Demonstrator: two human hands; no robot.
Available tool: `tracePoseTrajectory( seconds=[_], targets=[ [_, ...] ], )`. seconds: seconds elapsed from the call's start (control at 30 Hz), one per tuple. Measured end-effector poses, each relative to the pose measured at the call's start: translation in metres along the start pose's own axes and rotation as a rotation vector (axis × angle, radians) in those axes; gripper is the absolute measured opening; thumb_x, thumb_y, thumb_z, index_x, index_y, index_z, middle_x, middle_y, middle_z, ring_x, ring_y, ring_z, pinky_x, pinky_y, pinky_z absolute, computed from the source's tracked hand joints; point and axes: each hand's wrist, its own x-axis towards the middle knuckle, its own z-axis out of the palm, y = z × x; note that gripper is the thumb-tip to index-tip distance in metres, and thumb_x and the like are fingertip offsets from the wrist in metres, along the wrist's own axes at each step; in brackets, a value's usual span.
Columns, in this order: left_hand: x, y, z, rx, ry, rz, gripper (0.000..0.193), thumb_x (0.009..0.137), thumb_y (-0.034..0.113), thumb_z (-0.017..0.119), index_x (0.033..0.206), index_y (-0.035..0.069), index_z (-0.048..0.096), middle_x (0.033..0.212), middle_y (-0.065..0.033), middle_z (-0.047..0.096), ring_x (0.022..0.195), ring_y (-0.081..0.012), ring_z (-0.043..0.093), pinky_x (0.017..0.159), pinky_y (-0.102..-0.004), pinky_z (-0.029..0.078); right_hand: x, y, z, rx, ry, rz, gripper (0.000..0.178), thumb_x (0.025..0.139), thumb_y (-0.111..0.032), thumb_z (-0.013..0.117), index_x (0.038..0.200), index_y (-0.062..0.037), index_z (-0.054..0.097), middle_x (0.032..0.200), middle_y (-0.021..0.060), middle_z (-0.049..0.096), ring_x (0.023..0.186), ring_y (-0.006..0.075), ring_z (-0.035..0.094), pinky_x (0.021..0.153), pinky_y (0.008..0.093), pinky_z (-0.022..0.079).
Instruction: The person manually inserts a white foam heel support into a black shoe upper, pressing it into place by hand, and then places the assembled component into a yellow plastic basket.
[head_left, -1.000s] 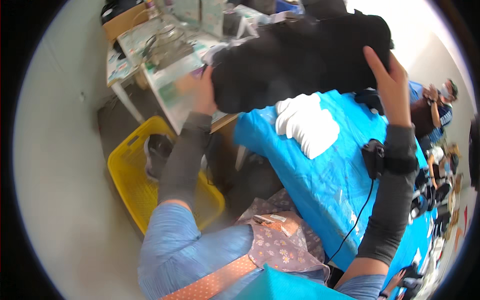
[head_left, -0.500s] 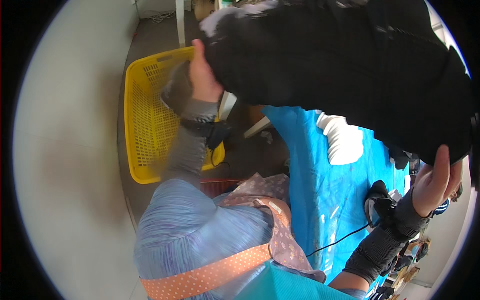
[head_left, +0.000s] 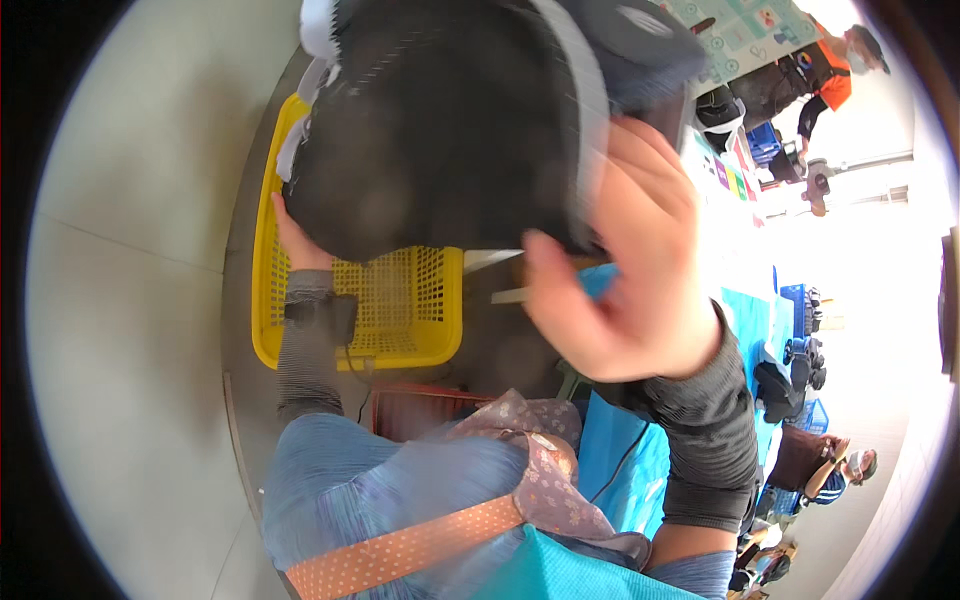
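Observation:
A bulky bundle of black fabric (head_left: 430,130) with pale edging fills the upper middle, large and close; its exact kind is unclear. White jagged edges show along its left side. My left hand (head_left: 300,240) holds its lower left corner, with most fingers hidden behind the fabric. At its right edge, my right hand (head_left: 640,270) is curled around the pale border, thumb low and fingers above, somewhat smeared by motion. Just beyond the right fingers is a dark blue-grey piece (head_left: 635,50) with a pale oval mark; whether it belongs to the bundle I cannot tell.
Below the bundle, a yellow perforated basket (head_left: 440,345) stands on the floor beside the wall. A blue-covered table (head_left: 625,450) runs along my right, with a black cable across it. Farther right are blue crates (head_left: 795,305), black items and two people (head_left: 835,80).
The black bundle has swung left and turned, now over the basket. My right hand has come in from the far right to its pale edge; my left hand has moved left and down.

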Motion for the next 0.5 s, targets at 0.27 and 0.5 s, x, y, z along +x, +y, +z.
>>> tracePoseTrajectory(
  seconds=[0.27, 0.5],
  targets=[
    [0.156, 0.020, -0.218, 0.338, 0.289, 0.185, 0.066, 0.105, 0.051, 0.039, 0.147, 0.000, 0.041, 0.146, -0.0127, 0.051, 0.129, -0.0278, 0.053, 0.112, -0.0380, 0.040, 0.068, 0.052, 0.133, -0.100, -0.062, 0.030, 0.065, 0.095, -0.049, 0.059, 0.143, -0.0065, 0.049, 0.143, 0.0108, 0.054, 0.141, 0.0329, 0.042, 0.115, 0.0631, 0.026],
    [0.154, -0.061, -0.085, 0.044, 0.072, -0.156, 0.098, 0.085, 0.086, 0.036, 0.158, 0.040, -0.011, 0.165, -0.0061, -0.022, 0.151, -0.0451, -0.008, 0.114, -0.0782, 0.011, -0.070, 0.087, 0.047, -0.191, -0.285, 0.308, 0.050, 0.094, -0.038, 0.065, 0.133, -0.0073, 0.058, 0.144, 0.0143, 0.052, 0.139, 0.0338, 0.043, 0.112, 0.0569, 0.033]
  ],
)
